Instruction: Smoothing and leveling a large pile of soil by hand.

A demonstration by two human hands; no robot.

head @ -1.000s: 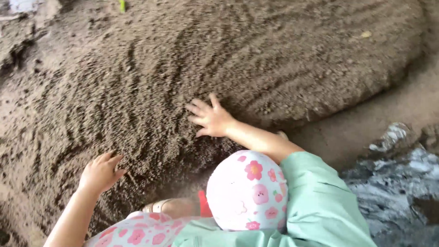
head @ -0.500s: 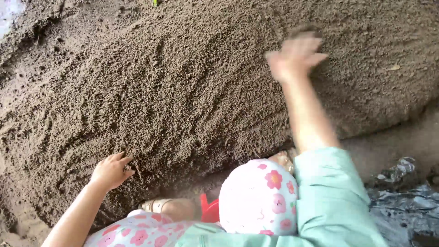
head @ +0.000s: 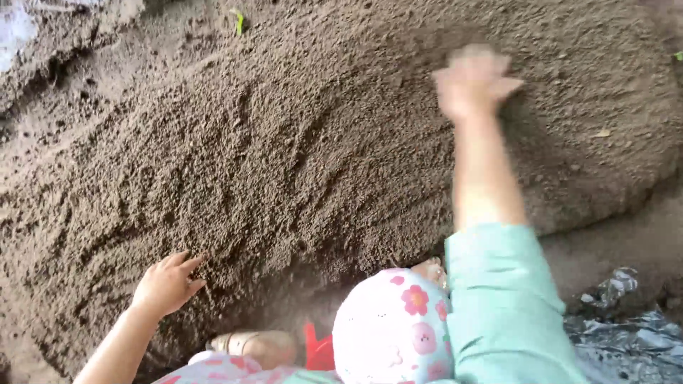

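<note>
A big mound of damp brown sand [head: 284, 142] fills most of the view, its surface scored with finger grooves. My left hand [head: 167, 283] rests flat on the mound's lower left slope, fingers apart and holding nothing. My right hand [head: 473, 82], blurred by motion, is stretched far out on a mint-green sleeve [head: 498, 299] to the upper right of the mound. Its fingers are spread over the sand and it holds nothing.
My knee in white cloth with pink flowers [head: 391, 327] is at the bottom centre, with a sandalled foot [head: 252, 346] and something red [head: 320, 348] beside it. Crumpled dark plastic sheet [head: 626, 334] lies at the bottom right. A small green sprout [head: 239, 20] pokes out at the top.
My right hand swept from the middle of the mound up and out to its upper right. The left hand stayed on the lower left slope. The view shifted slightly.
</note>
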